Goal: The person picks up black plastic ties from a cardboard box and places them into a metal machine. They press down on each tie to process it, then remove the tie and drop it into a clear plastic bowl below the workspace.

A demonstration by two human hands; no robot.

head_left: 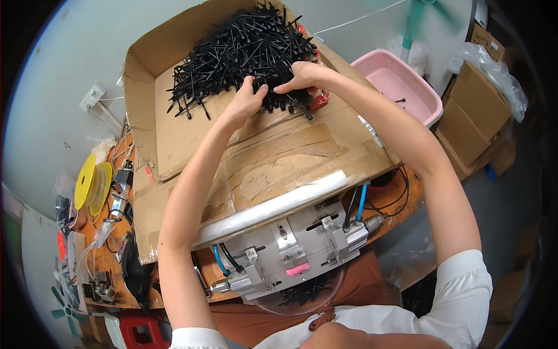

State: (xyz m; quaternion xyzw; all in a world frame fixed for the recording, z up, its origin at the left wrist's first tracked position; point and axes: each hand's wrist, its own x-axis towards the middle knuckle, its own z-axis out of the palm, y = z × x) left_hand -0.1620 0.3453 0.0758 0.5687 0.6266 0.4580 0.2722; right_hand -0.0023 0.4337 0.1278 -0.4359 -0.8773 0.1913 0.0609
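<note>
A large heap of thin black stick-like plastic pieces with small knobbed ends [238, 52] lies in an open cardboard box [279, 157]. At the heap's near edge is my left hand [247, 102], thumb and forefinger apart, its other fingers partly hidden. Close to its right, my right hand [302, 78] reaches into the same edge. Its thumb points left, and its fingers curl around some black pieces, partly out of sight. Several pieces stick out below the two hands.
Below the box is a metal fixture [290, 244] with blue and black air tubes. A clear round bowl [334, 291] with black pieces sits under it. A pink basin [395, 81] and cardboard boxes [474, 116] stand right; a yellow spool [86, 180] and cables lie left.
</note>
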